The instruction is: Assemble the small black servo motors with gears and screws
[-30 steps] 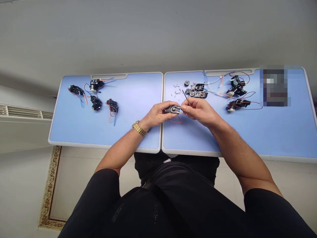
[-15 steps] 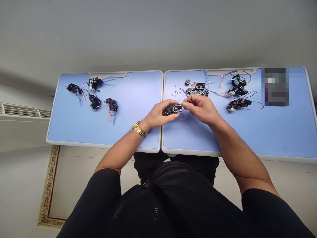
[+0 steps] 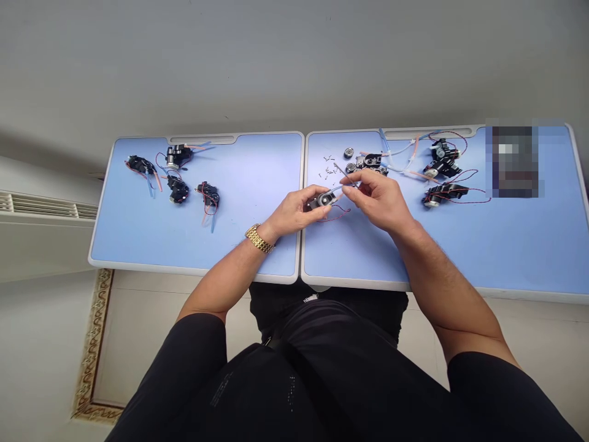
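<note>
Our left hand [image 3: 292, 213] is closed around a small black gear housing [image 3: 326, 198], holding it over the blue counter [image 3: 248, 245], with a red wire [image 3: 338, 217] trailing from it. Our right hand [image 3: 380, 199] pinches a thin screwdriver [image 3: 346, 174] between finger and thumb, just beside the housing. Beyond the housing lie loose screws [image 3: 328, 172] and opened gear parts [image 3: 369, 163]. Well right of the housing sit two wired motor units [image 3: 444, 194]; well left of it, four more wired units [image 3: 177, 188]. A gold wristwatch [image 3: 259, 239] circles our left wrist.
</note>
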Tool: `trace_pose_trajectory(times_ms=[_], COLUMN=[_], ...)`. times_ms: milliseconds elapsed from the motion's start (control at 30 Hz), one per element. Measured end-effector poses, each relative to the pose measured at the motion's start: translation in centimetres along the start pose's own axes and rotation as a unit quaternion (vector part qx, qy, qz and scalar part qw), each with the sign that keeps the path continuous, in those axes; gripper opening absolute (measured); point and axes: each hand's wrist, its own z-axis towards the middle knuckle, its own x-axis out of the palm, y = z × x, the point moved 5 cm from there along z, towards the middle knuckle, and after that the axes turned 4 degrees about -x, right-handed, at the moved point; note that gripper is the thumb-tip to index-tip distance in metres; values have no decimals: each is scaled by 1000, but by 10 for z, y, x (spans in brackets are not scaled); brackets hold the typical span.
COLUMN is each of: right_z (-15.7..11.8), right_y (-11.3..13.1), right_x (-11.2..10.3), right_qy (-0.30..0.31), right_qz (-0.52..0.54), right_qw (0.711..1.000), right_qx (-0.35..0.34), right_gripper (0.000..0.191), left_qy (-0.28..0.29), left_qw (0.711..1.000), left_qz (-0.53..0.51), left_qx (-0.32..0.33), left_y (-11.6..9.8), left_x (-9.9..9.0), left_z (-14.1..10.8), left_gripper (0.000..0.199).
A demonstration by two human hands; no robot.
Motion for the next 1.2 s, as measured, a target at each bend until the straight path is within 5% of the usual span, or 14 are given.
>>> trace_pose_trajectory(times_ms=[267, 533, 933, 1200], right_z=[-12, -26, -30, -33], right_y=[19, 37, 40, 44], right_x=[-11, 1, 13, 33], right_qy=[17, 50, 78, 97], right_qz=[-130, -272, -341, -419], right_qw=[990, 955, 933, 902], right_qx=[-55, -106, -87, -27], right_gripper=[37, 46, 44, 52], left_qy=[-22, -74, -107, -116], left_qw=[994, 993, 991, 988], left_qz=[-96, -87, 79, 99], left_qx=[-42, -34, -3, -2], left_y=[3, 14, 15, 7], left_x=[-2, -3, 4, 14], left_z=[2, 5, 0, -6], left_gripper=[50, 70, 78, 75])
